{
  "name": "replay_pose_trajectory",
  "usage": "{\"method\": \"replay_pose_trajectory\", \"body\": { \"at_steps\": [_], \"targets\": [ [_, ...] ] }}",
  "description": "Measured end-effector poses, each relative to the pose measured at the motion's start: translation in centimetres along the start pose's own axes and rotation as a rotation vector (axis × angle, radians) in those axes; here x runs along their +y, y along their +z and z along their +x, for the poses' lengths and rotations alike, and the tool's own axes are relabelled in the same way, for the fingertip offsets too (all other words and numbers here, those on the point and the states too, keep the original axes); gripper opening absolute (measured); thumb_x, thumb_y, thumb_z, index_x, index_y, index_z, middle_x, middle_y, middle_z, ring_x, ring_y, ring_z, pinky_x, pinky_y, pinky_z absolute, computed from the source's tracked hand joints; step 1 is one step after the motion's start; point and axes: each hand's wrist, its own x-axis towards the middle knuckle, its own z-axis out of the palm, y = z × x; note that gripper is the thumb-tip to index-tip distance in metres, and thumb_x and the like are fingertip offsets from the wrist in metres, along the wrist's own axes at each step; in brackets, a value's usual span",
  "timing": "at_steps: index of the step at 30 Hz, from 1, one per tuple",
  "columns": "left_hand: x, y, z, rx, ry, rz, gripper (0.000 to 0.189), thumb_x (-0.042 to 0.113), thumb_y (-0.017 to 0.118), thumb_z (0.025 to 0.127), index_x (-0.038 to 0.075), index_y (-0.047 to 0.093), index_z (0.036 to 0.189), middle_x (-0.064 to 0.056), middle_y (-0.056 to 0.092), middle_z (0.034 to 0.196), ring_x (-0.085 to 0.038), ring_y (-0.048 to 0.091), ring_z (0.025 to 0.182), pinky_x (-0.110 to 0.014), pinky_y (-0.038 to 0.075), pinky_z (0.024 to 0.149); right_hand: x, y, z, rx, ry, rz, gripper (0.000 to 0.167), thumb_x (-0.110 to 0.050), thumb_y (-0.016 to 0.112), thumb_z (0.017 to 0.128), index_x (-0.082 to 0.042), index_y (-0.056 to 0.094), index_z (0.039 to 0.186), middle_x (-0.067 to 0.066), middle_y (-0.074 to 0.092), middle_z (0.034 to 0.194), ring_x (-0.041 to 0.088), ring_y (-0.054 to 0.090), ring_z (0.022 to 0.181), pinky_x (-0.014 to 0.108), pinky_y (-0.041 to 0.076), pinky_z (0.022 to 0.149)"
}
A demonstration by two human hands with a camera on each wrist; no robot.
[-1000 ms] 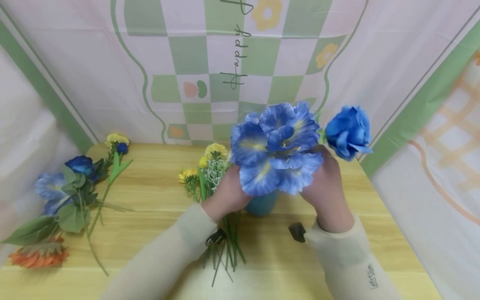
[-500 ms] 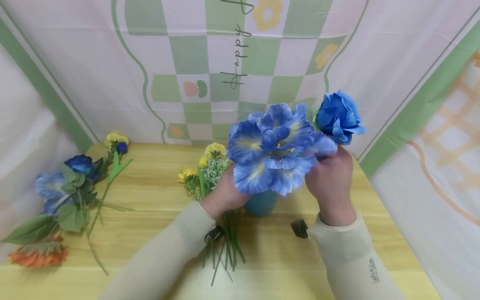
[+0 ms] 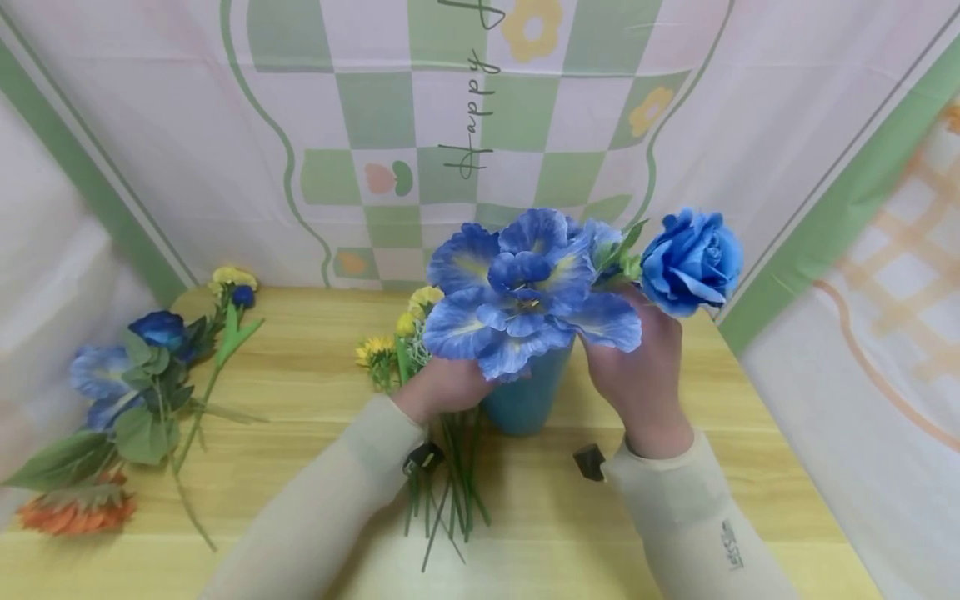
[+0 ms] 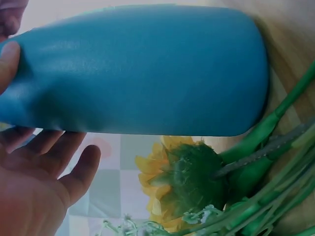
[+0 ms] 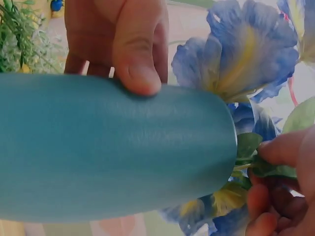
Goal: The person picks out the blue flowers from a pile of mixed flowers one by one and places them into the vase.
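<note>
Left hand [image 3: 450,388] grips the blue vase [image 3: 528,396] near its top, while my right hand [image 3: 636,367] pinches the leafy stem [image 5: 245,160] of a blue rose [image 3: 693,262] just above that vase. Blue irises [image 3: 521,271] fan out over its top; to the left, yellow flowers [image 3: 376,352] and an orange bloom [image 3: 78,510] lie on the counter [image 3: 315,358].

The vase [image 3: 528,396] stands on the table [image 3: 322,350] between my left hand [image 3: 450,386] and right hand [image 3: 637,375], irises [image 3: 517,283] at its mouth. The rose [image 3: 693,262] is just right of both hands, the loose flowers [image 3: 101,371] well left.
</note>
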Motion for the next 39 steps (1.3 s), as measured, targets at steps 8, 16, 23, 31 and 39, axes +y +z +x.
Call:
{"method": "replay_pose_trajectory", "body": {
  "at_steps": [8,16,23,31,39],
  "targets": [
    [-0.2,-0.5,-0.2,-0.075,-0.190,-0.023,0.046,0.020,0.059,0.097,0.002,0.052,0.139,-0.015,0.054,0.139,-0.029,0.050,0.127,-0.041,0.036,0.110,1.1,0.4,-0.4,0.052,0.031,-0.093,0.005,0.002,0.058,0.082,0.004,0.054,0.080,0.015,0.051,0.073,0.032,0.050,0.069,0.031,0.034,0.063],
    [-0.9,-0.9,-0.2,-0.132,-0.160,-0.128,0.048,0.023,0.064,0.097,0.003,0.054,0.139,-0.013,0.055,0.139,-0.027,0.052,0.126,-0.038,0.040,0.107,1.6,-0.1,-1.3,-0.064,0.165,-0.176,0.020,-0.002,0.067,0.085,0.012,0.057,0.097,0.021,0.055,0.075,0.032,0.050,0.065,0.036,0.036,0.057],
    [-1.4,-1.3,-0.2,-0.263,-0.180,-0.103,0.053,0.032,0.061,0.100,0.008,0.047,0.145,-0.011,0.051,0.143,-0.029,0.049,0.129,-0.045,0.040,0.107,1.1,-0.4,-2.1,-0.116,0.334,-0.148,0.007,0.004,0.061,0.089,0.003,0.057,0.095,0.012,0.048,0.066,0.023,0.043,0.057,0.031,0.034,0.052],
    [-1.4,-0.5,-0.8,-0.042,-0.028,-0.113,0.064,0.018,0.068,0.096,0.002,0.038,0.150,-0.014,0.041,0.152,-0.025,0.040,0.138,-0.037,0.031,0.114,0.8,-1.2,-2.8,-0.244,0.412,-0.102,0.025,-0.014,0.070,0.094,-0.002,0.064,0.115,0.007,0.065,0.086,0.020,0.056,0.072,0.022,0.043,0.061],
    [-0.7,0.3,-1.2,-0.058,-0.237,-0.223,0.067,0.036,0.071,0.093,0.009,0.042,0.148,-0.006,0.051,0.144,-0.020,0.049,0.129,-0.040,0.043,0.104,1.2,-1.7,-3.2,-0.505,0.475,-0.066,0.034,-0.025,0.070,0.095,-0.012,0.063,0.126,0.004,0.067,0.120,0.023,0.068,0.095,0.039,0.057,0.075]
  ]
}}
